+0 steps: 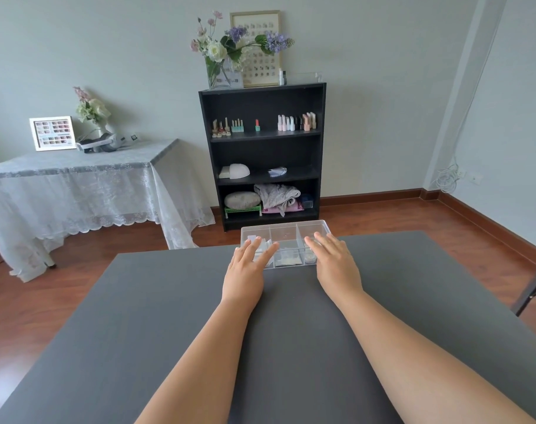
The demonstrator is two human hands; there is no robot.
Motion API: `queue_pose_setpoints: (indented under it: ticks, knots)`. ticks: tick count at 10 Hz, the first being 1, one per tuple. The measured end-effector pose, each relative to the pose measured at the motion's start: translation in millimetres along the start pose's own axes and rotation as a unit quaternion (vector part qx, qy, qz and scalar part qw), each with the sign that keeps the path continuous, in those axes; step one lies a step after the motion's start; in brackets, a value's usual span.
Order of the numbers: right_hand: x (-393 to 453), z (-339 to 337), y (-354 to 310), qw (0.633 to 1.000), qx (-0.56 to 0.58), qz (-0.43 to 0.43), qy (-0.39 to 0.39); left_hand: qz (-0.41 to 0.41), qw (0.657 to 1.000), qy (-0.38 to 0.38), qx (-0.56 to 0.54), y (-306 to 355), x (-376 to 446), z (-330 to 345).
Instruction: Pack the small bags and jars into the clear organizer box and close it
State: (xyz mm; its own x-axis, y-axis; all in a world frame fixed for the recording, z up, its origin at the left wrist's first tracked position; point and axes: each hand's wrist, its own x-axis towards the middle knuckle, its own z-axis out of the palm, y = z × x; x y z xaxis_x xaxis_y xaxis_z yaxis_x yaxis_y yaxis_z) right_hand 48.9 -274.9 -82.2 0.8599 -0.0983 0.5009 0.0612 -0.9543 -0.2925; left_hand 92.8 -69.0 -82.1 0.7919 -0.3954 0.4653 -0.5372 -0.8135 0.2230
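The clear organizer box (286,232) stands at the far edge of the dark grey table (138,316), with its lid lying flat over several compartments. Small bags (288,258) show through the plastic in the middle section, and a small round jar (310,257) in the right one. My left hand (247,267) rests flat, fingers spread, on the box's near left corner. My right hand (334,258) lies flat on the near right corner, fingers spread too. Neither hand holds anything.
A black bookshelf (262,154) with nail polish bottles and a lamp stands behind the table. At the left is a side table under a lace cloth (77,185) with a headset and a frame. A black table leg (533,289) crosses the right edge.
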Motion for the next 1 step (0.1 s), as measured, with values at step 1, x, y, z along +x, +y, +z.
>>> queue_pose_setpoints:
  ticks: [1]
  knots:
    - [-1.5, -1.9, -1.5, 0.999, -0.020, 0.004, 0.024, 0.001, 0.998, 0.011, 0.063, -0.5, 1.4, -0.6]
